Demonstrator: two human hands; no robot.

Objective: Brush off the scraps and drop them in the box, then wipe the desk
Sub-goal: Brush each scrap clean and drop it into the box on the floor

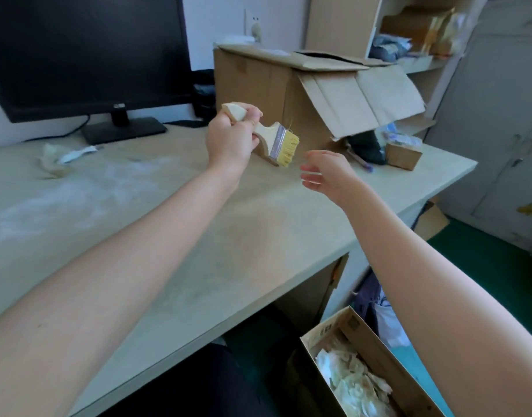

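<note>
L grip (228, 139) curls round the brush (278, 144) handle, bristles held off the surface (258, 236). R grip (328, 173) is spread, holding 0. Scrap (52, 161) & dust (78, 191) lie far left. The box (376, 341) sits below the near-right edge. Risk, we judge: a long sweep scatters dust & misses the box.

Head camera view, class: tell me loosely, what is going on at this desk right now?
A person's left hand has its grip on a wooden brush, held above the desk with bristles pointing right. The right hand hovers open beside the bristles, holding nothing. White dust and a crumpled scrap lie on the desk near the monitor. The box on the floor holds scraps.
</note>
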